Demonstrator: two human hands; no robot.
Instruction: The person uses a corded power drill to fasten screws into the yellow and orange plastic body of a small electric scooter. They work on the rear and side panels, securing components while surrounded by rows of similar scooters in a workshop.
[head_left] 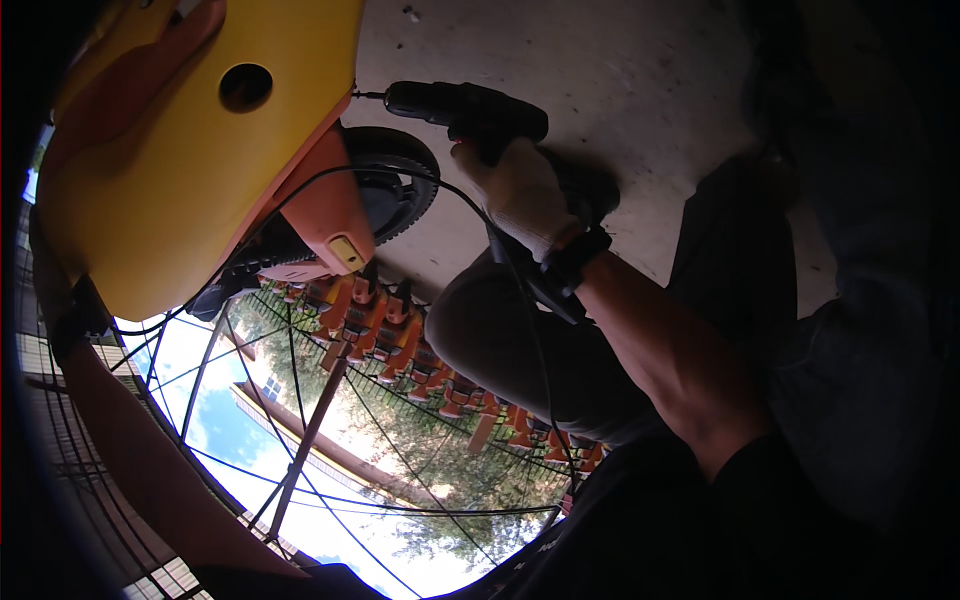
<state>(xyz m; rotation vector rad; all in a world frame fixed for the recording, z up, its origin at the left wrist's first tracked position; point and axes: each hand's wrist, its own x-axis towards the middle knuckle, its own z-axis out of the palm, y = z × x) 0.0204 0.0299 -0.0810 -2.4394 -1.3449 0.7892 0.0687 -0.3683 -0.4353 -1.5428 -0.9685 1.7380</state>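
**A:** Drilling step, by my read — right hand [522, 195], in a pale glove, has its fingers closed round the grip of the black power drill [465, 108], bit tip touching the edge of the yellow-and-orange ride-on toy [190, 150], just above its black wheel [395, 190].

**B:** Next move?

**A:** Steady pressure along the bit, I'd judge — wrist straight, forearm reaching up from lower right. Left hand [68, 320] is in shadow by the toy's lower left; I cannot tell its grip.

Bare concrete floor [620, 90] open from 12 to 2 o'clock. Yellow shell [200, 150] and black wheel [395, 190] block 9 to 11; drill [465, 108] sits just beside them.
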